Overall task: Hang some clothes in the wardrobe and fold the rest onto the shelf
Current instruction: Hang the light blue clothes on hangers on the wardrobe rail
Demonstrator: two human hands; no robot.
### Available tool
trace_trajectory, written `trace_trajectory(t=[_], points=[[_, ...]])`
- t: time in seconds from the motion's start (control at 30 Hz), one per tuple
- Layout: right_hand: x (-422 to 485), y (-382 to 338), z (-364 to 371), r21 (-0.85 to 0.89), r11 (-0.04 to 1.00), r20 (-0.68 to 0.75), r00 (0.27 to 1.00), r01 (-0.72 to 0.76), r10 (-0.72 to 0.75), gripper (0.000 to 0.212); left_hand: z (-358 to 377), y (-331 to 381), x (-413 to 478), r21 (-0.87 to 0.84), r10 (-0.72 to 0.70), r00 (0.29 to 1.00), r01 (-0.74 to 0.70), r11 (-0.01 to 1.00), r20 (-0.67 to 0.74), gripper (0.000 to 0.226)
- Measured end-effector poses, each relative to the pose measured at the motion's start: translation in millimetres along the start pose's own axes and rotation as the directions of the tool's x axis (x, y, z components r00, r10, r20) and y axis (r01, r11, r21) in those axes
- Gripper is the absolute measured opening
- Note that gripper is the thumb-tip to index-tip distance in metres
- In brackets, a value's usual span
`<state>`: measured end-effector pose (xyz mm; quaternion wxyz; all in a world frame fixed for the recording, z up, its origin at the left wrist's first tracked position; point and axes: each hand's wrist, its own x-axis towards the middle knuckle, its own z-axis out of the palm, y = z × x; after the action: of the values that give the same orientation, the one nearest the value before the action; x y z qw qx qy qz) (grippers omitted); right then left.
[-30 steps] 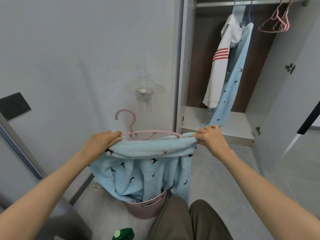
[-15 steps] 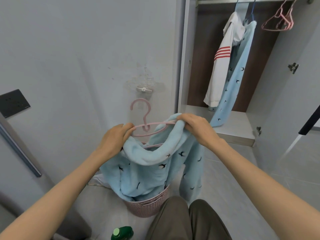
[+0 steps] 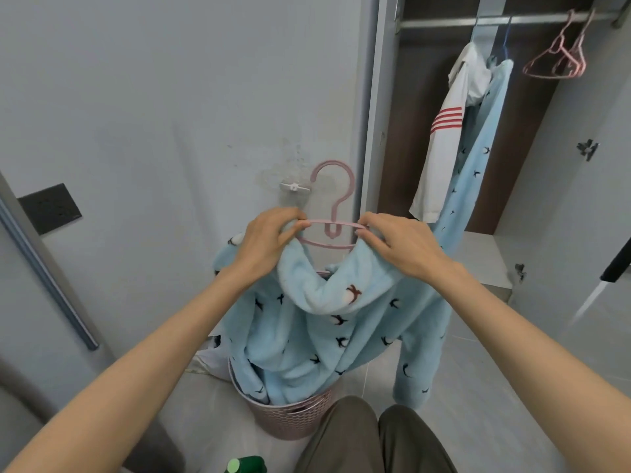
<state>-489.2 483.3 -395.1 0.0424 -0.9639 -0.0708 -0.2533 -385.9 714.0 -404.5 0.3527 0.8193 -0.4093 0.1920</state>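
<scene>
There are two light blue bird-print garments, the centre garment [image 3: 324,336] and the hanging garment [image 3: 478,165] at the upper right, plus one white garment [image 3: 440,165] with red stripes beside the latter. Pink hangers number three: one centre hanger [image 3: 333,222] in the middle of the frame and two empty hangers [image 3: 541,75] [image 3: 580,61] at the upper right, where one blue hanger hook [image 3: 506,46] also shows on the single rail [image 3: 444,21]. Low in the frame sit one pink basket [image 3: 293,421] and one green bottle [image 3: 246,465].

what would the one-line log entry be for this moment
step: fitting blue garment onto pink hanger | left hand: grips garment | right hand: grips garment | hung: not yet
</scene>
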Motion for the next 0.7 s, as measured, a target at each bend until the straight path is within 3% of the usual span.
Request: trace_trajectory(t=[0.2, 0.37, 0.53, 0.6, 0.7], points=[[-11, 28, -44, -0.002, 0.990, -0.167, 0.976, -0.139, 0.137, 0.028, 12, 42, 59, -0.061, 0.114, 0.993, -0.115, 0.992, -0.014, 0.025], [-42, 70, -97, -0.090, 0.931, -0.327, 0.894, -0.353, 0.307, 0.030, 54, 106, 123, -0.001, 0.133, 0.991, -0.133, 0.991, -0.014, 0.042], [-72, 114, -167, -0.116, 0.833, -0.482, 0.764, -0.541, 0.429, 0.029, 91, 189, 169, -0.063, -0.057, 0.987, 0.048, 0.997, -0.150, 0.063], [-84, 126, -194, -0.126, 0.801, -0.522, 0.726, -0.585, 0.448, 0.028, 100, 220, 179, -0.114, -0.075, 0.976, 0.052, 0.992, -0.206, 0.059], [-105, 140, -225, -0.173, 0.765, -0.549, 0.705, -0.621, 0.448, 0.028, 109, 254, 189, -0.187, 0.025, 0.974, -0.068, 0.980, -0.224, 0.044]])
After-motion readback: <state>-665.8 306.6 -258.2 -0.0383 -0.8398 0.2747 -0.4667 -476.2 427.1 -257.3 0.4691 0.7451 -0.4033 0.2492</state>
